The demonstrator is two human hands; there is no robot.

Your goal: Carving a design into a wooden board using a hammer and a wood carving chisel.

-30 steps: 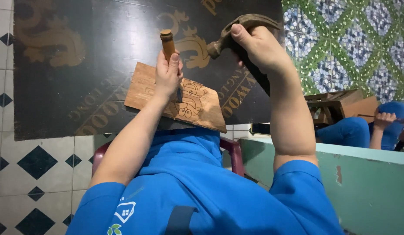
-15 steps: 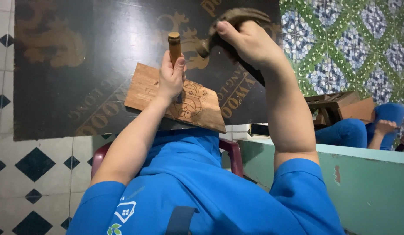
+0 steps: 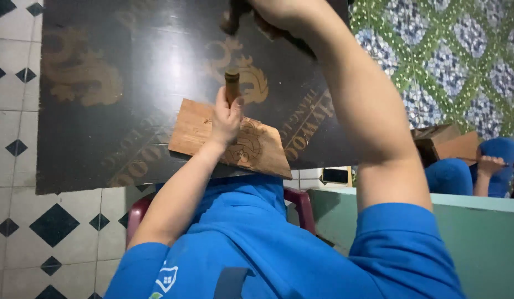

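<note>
On the dark tabletop (image 3: 129, 138), our left hand (image 3: 226, 119) grips a chisel (image 3: 232, 86) upright against the carved wooden panel (image 3: 257, 149); our right hand (image 3: 279, 14), fist closed, raises a mallet (image 3: 232, 16).

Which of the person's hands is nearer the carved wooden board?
Left. The left hand rests on the carved wooden board, gripping a chisel; the right hand is raised well above it.

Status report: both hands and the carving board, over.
Left hand shut on chisel, tip on carved wooden board. Right hand raised, shut on mallet. Nothing between mallet and chisel.
</note>
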